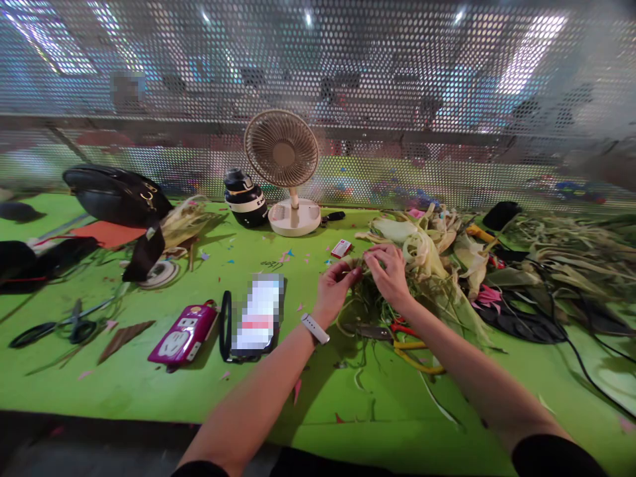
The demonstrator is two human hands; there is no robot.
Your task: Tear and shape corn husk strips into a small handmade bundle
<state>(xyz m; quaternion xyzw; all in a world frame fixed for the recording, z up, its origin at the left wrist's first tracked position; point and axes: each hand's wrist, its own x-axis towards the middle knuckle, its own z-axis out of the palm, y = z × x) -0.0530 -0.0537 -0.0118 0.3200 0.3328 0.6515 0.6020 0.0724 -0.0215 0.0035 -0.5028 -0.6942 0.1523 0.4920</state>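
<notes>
My left hand (335,288), with a pale band on the wrist, pinches thin green plant strands (366,298) above the green table. Close beside it, fingertips almost meeting, my right hand (390,275) is closed on the same strands; its fingers partly hide them. A heap of dried corn husks (430,248) lies just beyond and to the right of my right hand. Beneath my right forearm are scissors with red and yellow handles (420,358), partly covered. A small red-and-white box (341,248) lies just past my left hand.
A phone (257,315) and a purple power socket (183,334) lie left of my arms, with black scissors (74,323) farther left. Behind stand a fan (283,152), a black bottle (246,202) and a black bag (116,195). Black cables (579,358) run at right. Perforated metal screen (377,99) closes the back.
</notes>
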